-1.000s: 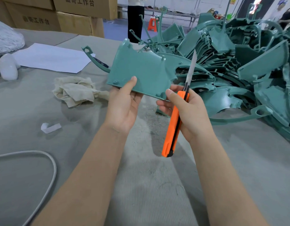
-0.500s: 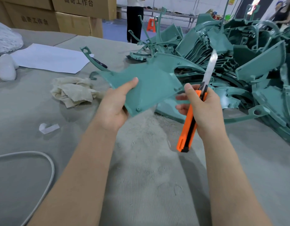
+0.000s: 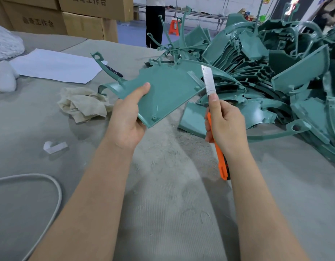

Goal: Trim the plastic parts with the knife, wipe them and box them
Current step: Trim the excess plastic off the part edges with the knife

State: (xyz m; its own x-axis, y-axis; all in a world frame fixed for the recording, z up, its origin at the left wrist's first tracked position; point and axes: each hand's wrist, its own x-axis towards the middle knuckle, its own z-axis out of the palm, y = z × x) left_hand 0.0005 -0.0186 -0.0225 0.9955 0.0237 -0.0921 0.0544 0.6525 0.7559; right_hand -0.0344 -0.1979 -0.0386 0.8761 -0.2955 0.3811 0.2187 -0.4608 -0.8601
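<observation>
My left hand (image 3: pixel 128 117) grips a flat teal plastic part (image 3: pixel 168 91) by its near-left corner, thumb on top, holding it above the grey table. My right hand (image 3: pixel 226 123) grips an orange utility knife (image 3: pixel 218 147) with its thumb pressed near the base of the long steel blade (image 3: pixel 208 80). The blade points up and lies against the part's right edge. A crumpled beige cloth (image 3: pixel 83 103) lies on the table left of my left hand.
A large heap of teal plastic parts (image 3: pixel 266 76) fills the right side. Cardboard boxes (image 3: pixel 78 17) are stacked at the back left, with a white paper sheet (image 3: pixel 55 65) before them. A white cable (image 3: pixel 50 185) curves at the near left. A person (image 3: pixel 155 21) stands behind the table.
My left hand has turned the teal part flatter and tilted it to the right. My right hand has brought the knife blade in against the part's right edge.
</observation>
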